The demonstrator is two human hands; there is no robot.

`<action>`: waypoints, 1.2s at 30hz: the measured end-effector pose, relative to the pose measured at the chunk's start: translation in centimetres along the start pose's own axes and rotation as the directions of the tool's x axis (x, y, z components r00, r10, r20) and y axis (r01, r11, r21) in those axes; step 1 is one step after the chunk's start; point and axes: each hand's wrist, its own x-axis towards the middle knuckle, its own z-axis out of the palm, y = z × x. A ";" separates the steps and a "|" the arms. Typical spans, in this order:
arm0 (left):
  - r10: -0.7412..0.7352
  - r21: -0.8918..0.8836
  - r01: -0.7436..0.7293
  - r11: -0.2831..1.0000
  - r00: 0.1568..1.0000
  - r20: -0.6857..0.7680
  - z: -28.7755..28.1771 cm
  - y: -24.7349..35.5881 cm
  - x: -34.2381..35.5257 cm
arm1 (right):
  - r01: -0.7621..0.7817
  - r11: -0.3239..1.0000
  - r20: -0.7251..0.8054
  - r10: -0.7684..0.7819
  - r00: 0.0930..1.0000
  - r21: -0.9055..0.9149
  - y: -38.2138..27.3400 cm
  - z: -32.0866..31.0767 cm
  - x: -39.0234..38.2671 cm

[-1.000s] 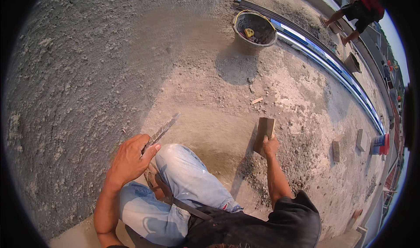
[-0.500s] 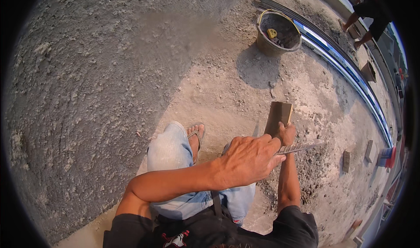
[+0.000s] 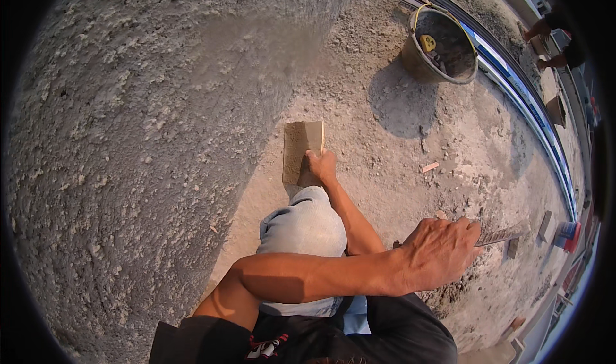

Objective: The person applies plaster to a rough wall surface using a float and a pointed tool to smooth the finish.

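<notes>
My left arm crosses over my right, and my left hand (image 3: 439, 252) is closed round a trowel (image 3: 504, 234), its narrow, mortar-smeared blade jutting out to the right. Beyond my raised knee, my right hand (image 3: 321, 166) grips a flat rectangular board (image 3: 303, 151) by its right side, thumb on top. A darker, wet-looking layer coats much of the board's face. Close to the board's left edge is a rough grey mortar-covered wall (image 3: 147, 146). I cannot tell whether board and wall touch.
A bucket (image 3: 443, 50) with a yellow tape measure (image 3: 428, 42) inside stands ahead on the gritty ground. Long metal bars (image 3: 526, 101) lie behind it. To the right are small blocks (image 3: 547, 226) and a red-and-blue pail (image 3: 567, 236). Another person (image 3: 564, 43) is at the far right.
My right hand has carried the board leftward to beside the wall. My left hand with the trowel has swung right, away from the board. The view has shifted.
</notes>
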 end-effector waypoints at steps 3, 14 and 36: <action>0.012 -0.025 -0.011 1.000 1.000 0.020 -1.9 -1.0 0.8 | 0.002 0.998 -0.082 0.004 0.997 0.070 -3.5 -1.6 -2.4; 0.039 -0.121 -0.023 0.992 0.990 0.137 -2.3 -3.1 5.1 | -0.067 0.995 -0.371 0.090 0.924 0.075 -1.5 -6.1 4.6; 0.025 -0.084 -0.025 0.996 1.000 -0.003 -7.9 -3.8 5.5 | 0.028 0.996 -0.405 -0.059 0.912 -0.082 -5.8 -2.6 11.5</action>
